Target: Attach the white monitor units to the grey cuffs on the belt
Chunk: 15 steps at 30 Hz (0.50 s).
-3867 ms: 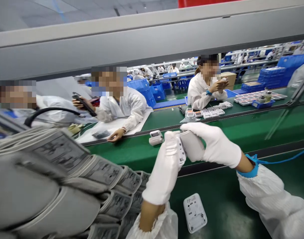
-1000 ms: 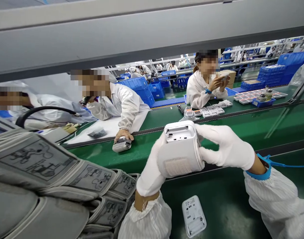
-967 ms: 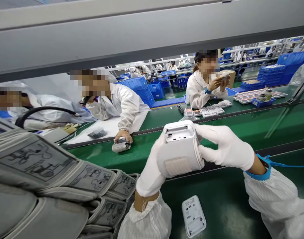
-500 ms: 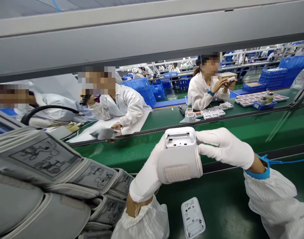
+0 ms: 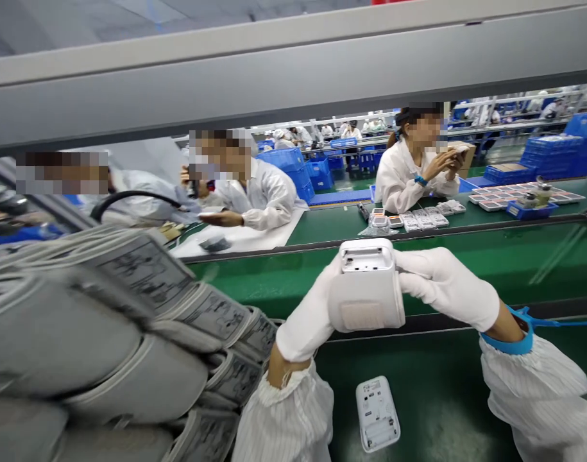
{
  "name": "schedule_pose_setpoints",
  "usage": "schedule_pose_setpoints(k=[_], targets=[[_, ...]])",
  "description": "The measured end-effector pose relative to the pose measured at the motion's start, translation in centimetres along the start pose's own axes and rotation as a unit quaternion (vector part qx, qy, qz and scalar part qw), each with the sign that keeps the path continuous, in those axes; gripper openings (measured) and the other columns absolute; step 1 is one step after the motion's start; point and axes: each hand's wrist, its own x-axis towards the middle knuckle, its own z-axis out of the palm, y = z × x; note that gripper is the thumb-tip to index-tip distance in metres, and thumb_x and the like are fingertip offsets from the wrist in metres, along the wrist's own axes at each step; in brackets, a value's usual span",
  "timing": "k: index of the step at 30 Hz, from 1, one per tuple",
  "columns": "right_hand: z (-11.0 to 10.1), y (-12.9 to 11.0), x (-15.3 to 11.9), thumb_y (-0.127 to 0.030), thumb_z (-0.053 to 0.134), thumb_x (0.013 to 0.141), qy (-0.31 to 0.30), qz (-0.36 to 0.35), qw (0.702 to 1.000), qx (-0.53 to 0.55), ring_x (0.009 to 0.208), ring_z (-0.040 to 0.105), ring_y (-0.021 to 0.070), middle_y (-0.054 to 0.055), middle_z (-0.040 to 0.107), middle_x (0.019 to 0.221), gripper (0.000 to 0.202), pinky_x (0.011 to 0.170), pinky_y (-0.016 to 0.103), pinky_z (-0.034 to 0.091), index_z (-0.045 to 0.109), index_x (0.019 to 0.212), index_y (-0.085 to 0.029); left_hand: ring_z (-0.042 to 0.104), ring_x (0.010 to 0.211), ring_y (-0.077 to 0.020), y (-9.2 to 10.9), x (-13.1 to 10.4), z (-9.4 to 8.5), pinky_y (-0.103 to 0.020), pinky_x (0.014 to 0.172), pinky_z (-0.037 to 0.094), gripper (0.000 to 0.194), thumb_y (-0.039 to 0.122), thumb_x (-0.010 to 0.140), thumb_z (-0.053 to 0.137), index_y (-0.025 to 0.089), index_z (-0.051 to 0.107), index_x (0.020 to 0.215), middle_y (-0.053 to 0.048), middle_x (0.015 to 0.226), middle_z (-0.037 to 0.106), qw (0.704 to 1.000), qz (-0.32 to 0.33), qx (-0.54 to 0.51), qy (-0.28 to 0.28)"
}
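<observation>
My left hand (image 5: 308, 316), in a white glove, grips a grey cuff (image 5: 367, 301) from its left side; the fingers are partly hidden behind it. On top of the cuff sits a white plastic device (image 5: 367, 256) with an open compartment facing me. My right hand (image 5: 444, 285), also gloved and with a blue band at the wrist, pinches the right edge of the device and cuff. Below them a white plastic part (image 5: 378, 414) lies on the green work surface (image 5: 442, 391).
Many rolled grey cuffs (image 5: 129, 359) are piled at the left. Across the green ledge, people work at a bench (image 5: 322, 226) with white devices (image 5: 425, 219) and a small blue tray (image 5: 531, 210). A grey beam (image 5: 293, 70) spans the top.
The view has shifted, so most things appear further right. Both hands still hold the cuff and device, which tilt slightly differently. Across the bench, a person's hand has moved up from the grey item.
</observation>
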Motion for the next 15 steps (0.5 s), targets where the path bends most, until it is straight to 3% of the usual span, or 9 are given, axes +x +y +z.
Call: schedule_pose_setpoints(k=[5,8,11,15], targets=[[-0.5,-0.3,-0.4,-0.038,0.051,0.108,-0.001,0.023,1.000,-0.018,0.125,0.068,0.0305,0.004,0.068,0.139,0.040,0.110,0.041,0.055,0.066,0.143,-0.027,0.064,0.128,-0.0303,-1.7,0.4,-0.7,-0.041,0.117,0.045,0.043,0.042,0.086,0.079,0.024,0.077,0.125,-0.006,0.130,0.073,0.998,0.022,-0.048,-0.029],[-1.0,0.6,-0.9,-0.034,0.052,0.107,0.009,0.013,0.999,-0.037,0.124,0.069,0.0295,0.000,0.070,0.135,0.038,0.108,0.042,0.058,0.066,0.142,-0.037,0.063,0.130,-0.0327,-2.0,0.4,-0.8,-0.046,0.119,0.042,0.051,0.049,0.089,0.075,0.022,0.073,0.131,-0.009,0.135,0.070,0.994,0.021,-0.078,-0.069],[-1.4,1.4,-1.5,-0.029,0.056,0.104,0.020,0.007,0.999,-0.037,0.119,0.072,0.0267,-0.002,0.073,0.130,0.039,0.108,0.035,0.059,0.067,0.139,-0.041,0.062,0.131,-0.0317,-1.4,0.1,-0.5,-0.048,0.118,0.041,0.044,0.035,0.094,0.066,0.021,0.070,0.136,-0.010,0.139,0.068,0.992,0.061,-0.077,-0.084],[-1.6,1.2,-1.8,-0.033,0.063,0.101,0.013,0.033,0.999,-0.022,0.116,0.073,0.0264,-0.002,0.074,0.126,0.037,0.108,0.030,0.058,0.070,0.137,-0.037,0.057,0.138,-0.0306,-0.5,-0.4,-0.2,-0.049,0.119,0.036,0.046,0.017,0.088,0.063,0.025,0.072,0.132,-0.006,0.140,0.067,0.987,0.124,-0.045,-0.086]])
